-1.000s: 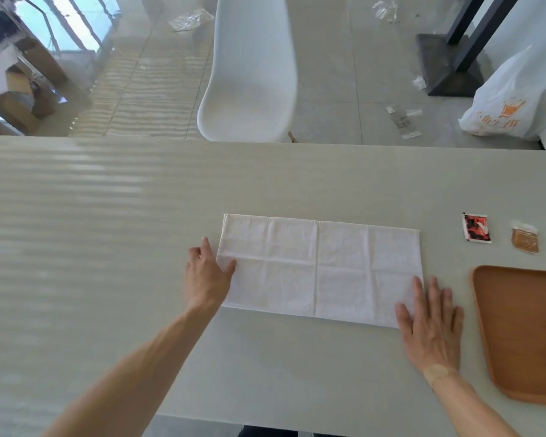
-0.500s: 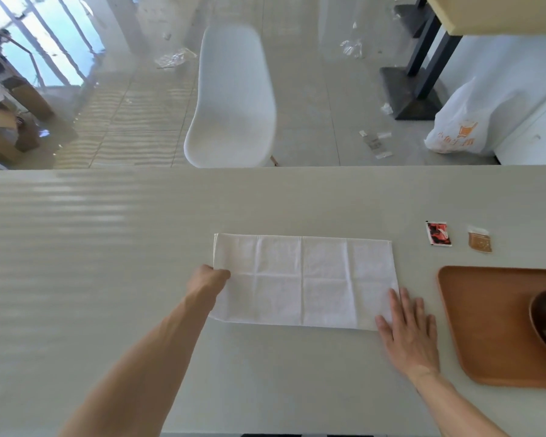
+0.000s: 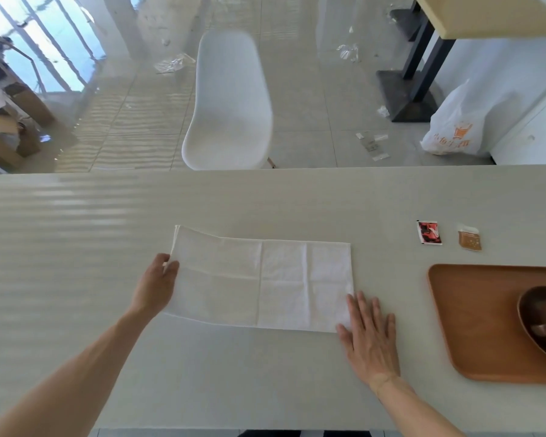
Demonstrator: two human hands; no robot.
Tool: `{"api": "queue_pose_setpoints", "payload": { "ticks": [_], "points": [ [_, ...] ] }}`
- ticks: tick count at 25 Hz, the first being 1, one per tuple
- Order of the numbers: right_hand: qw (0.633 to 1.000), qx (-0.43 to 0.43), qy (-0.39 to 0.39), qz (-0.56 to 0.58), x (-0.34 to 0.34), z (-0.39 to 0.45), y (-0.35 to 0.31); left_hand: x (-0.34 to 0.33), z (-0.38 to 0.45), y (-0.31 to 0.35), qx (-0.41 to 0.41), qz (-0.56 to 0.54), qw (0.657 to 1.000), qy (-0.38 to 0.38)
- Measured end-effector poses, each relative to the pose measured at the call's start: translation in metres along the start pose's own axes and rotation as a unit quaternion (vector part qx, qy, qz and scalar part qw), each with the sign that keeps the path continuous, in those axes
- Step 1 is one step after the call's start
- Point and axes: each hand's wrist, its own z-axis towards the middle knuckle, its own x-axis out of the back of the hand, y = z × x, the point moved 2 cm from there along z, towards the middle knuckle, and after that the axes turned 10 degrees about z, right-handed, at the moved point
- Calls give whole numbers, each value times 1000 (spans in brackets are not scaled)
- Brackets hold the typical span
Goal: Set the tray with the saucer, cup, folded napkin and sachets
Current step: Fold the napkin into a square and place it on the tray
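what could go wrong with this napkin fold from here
1. The left hand pinches only the left edge of the napkin, which is lifting; the far corner may droop and fold skewed.
2. The right hand lies flat on just the near right corner, so the cloth could slide on the smooth table.
3. The two sachets lie loose beyond the tray; a sweeping arm might knock them.

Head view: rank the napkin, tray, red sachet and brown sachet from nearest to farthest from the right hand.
Measured from the right hand:
1. Napkin: its near right corner lies under the fingertips.
2. Tray: to the right, on the table.
3. Red sachet: beyond the tray's far left corner.
4. Brown sachet: right of the red one.
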Motion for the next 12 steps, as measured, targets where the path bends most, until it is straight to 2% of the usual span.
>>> {"api": "queue_pose_setpoints", "payload": {
  "ticks": [5,8,12],
  "points": [
    [1000,-2,6,-9,-5,-1,10,32,-8,20,-34,14,999,-37],
    [999,-41,18,-10,3,2,36,30,-21,64,-46,-65,992,-96],
    [998,-44,26,-20,5,2,46,5,-38,139,-58,-137,973,-175]
  ]
}}
